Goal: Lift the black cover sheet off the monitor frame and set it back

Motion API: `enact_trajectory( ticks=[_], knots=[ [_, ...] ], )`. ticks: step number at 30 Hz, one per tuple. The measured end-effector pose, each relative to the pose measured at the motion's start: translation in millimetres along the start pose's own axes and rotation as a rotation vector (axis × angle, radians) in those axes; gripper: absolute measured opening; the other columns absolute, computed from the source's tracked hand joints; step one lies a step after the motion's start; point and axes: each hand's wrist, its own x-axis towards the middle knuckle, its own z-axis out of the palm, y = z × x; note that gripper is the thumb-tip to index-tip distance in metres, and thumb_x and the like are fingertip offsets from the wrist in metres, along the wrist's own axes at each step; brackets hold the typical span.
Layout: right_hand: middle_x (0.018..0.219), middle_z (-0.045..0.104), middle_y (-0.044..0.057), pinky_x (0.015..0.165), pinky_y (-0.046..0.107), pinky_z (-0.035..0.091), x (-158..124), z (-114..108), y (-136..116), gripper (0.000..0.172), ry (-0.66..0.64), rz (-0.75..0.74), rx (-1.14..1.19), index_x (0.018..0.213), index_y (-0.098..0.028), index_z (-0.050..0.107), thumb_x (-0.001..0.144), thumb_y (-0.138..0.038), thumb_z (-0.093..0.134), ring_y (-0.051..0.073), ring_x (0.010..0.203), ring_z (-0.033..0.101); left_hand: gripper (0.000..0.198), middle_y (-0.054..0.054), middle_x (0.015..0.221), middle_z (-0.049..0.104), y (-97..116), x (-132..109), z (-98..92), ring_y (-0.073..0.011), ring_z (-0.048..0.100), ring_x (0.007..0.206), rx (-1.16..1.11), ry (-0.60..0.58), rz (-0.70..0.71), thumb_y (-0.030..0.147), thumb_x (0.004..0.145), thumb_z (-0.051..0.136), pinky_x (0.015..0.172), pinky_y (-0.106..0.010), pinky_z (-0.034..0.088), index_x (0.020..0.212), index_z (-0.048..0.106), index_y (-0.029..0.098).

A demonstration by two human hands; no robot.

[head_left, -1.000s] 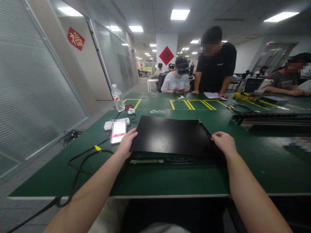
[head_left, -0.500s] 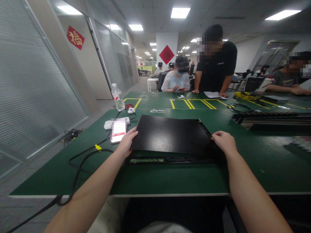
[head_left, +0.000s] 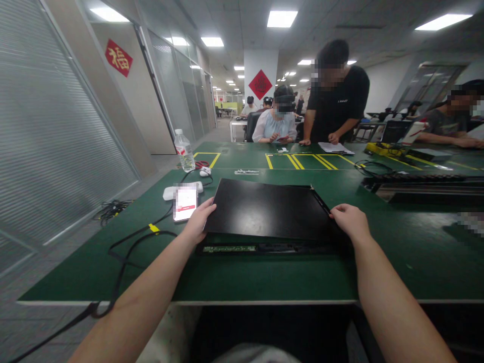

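A thin, dark rectangular display panel [head_left: 268, 209] lies tilted over a black frame [head_left: 295, 249] on the green table. Its near edge is raised, and a strip of green circuit board [head_left: 229, 249] shows in the frame below it. My left hand [head_left: 200, 219] is closed on the panel's left edge, thumb on top and the other fingers mostly hidden underneath. At the right side, my right hand [head_left: 350, 219] pinches the black edge where panel and frame meet; which of the two it grips, I cannot tell.
Left of the panel lie a lit phone [head_left: 185, 202], a white device [head_left: 170, 193] and a black cable [head_left: 124, 247]. A water bottle [head_left: 184, 151] stands behind them. Stacked black panels [head_left: 427, 190] lie at the right. Across the table, a person [head_left: 336, 101] leans over papers [head_left: 335, 147].
My hands and the panel hold almost still; the view has shifted slightly. Across the table, the standing person has lifted a hand from beside the papers.
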Motion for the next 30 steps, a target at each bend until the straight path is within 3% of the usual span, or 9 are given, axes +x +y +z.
enact_trajectory(
  ticks=[10, 18, 26, 30],
  knots=[
    [0.084, 0.077, 0.011, 0.071, 0.034, 0.049, -0.4, -3.0, -1.7, 0.02, -0.02, 0.023, -0.01, 0.088, -0.022, 0.083, 0.081, -0.031, 0.066, 0.027, 0.078, 0.069, 0.05, -0.012, 0.111, 0.086, -0.5, 0.1, 1.5, -0.0273, 0.082, 0.098, 0.011, 0.032, 0.009, 0.01, 0.086, 0.072, 0.078, -0.031, 0.064, 0.135, 0.077, 0.014],
    [0.085, 0.078, 0.011, 0.069, 0.033, 0.047, 0.4, -3.9, -0.7, 0.02, -0.032, 0.033, 0.001, 0.088, -0.022, 0.083, 0.081, -0.03, 0.066, 0.027, 0.08, 0.069, 0.042, -0.012, 0.114, 0.085, -1.1, 2.3, -6.1, -0.0331, 0.078, 0.115, 0.1, 0.003, 0.088, 0.015, 0.074, 0.085, 0.094, -0.037, 0.062, 0.116, 0.084, 0.016],
    [0.081, 0.078, 0.009, 0.065, 0.032, 0.045, 4.2, 0.1, 3.0, 0.016, 0.021, 0.002, 0.027, 0.077, -0.023, 0.081, 0.076, -0.031, 0.067, 0.025, 0.075, 0.067, 0.031, -0.011, 0.152, 0.07, -6.0, 14.5, -16.5, -0.0387, 0.06, 0.145, 0.618, 0.125, 0.232, 0.026, 0.069, 0.078, 0.12, -0.048, 0.046, 0.098, 0.085, 0.021],
    [0.079, 0.078, 0.009, 0.065, 0.033, 0.045, 3.9, -0.6, 3.2, 0.015, 0.017, 0.018, 0.08, 0.073, -0.023, 0.08, 0.072, -0.031, 0.067, 0.025, 0.074, 0.066, 0.022, -0.009, 0.137, 0.078, -8.5, 18.4, -19.8, -0.0386, 0.065, 0.137, 0.824, 0.109, 0.27, 0.028, 0.069, 0.072, 0.117, -0.047, 0.05, 0.086, 0.083, 0.023]
  ],
)
